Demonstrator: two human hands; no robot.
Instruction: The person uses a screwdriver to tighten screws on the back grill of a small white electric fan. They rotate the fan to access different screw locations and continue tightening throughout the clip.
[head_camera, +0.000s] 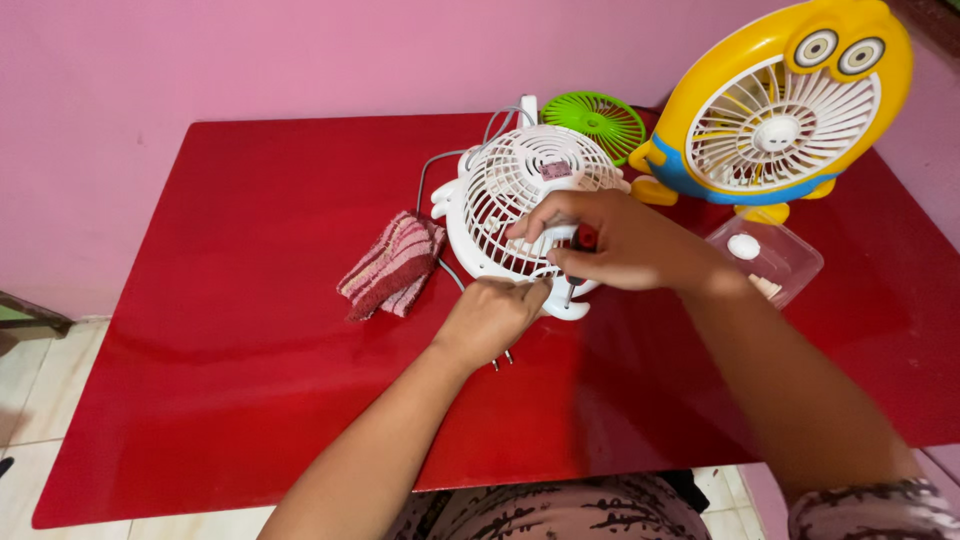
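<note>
Nearest to you, your left hand (490, 318) rests on the red worktop (230, 300), its fingers (528, 297) curled narrow against the lower rim of the white fan (520, 200), steadying it; two metal plug prongs (502, 360) poke out just below that hand. Your right hand (610, 240) lies just beyond, across the fan's grille, its fingers closed around a screwdriver with a red and black handle (583, 240), the shaft pointing down at the fan's lower edge beside your left fingertips. The fan lies tilted on the worktop with its grille facing you. To the left of your fingers sits a folded striped cloth (392, 266), touching the fan's grey cord (428, 180). To their right is a clear plastic box (775, 255). Farther off stand a small green fan (602, 120) and a yellow fan (785, 110) with cartoon eyes.
</note>
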